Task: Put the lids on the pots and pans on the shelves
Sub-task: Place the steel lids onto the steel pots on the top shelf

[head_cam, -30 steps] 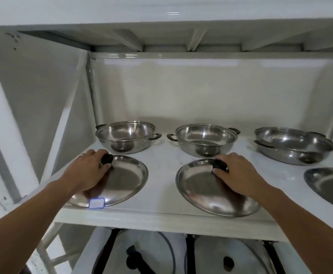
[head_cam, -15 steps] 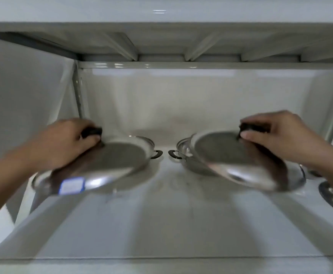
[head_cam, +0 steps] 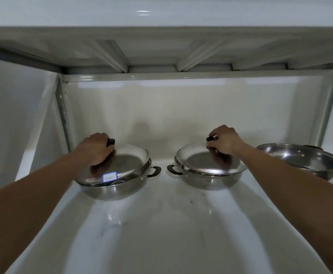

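Two steel pots with black side handles stand at the back of the white shelf. My left hand grips the black knob of a steel lid that lies tilted on the left pot; the lid carries a small blue-edged label. My right hand holds the black knob of a second steel lid, which rests on the middle pot. A third steel pot sits uncovered at the right.
The shelf above hangs low over the pots, and white walls close the back and left side. A grey metal upright stands at the back left corner. My forearms cross the front of the shelf.
Both hands lifted the lids off the shelf's front, carried them back and lowered them onto the left and middle pots. The view moved closer into the shelf.
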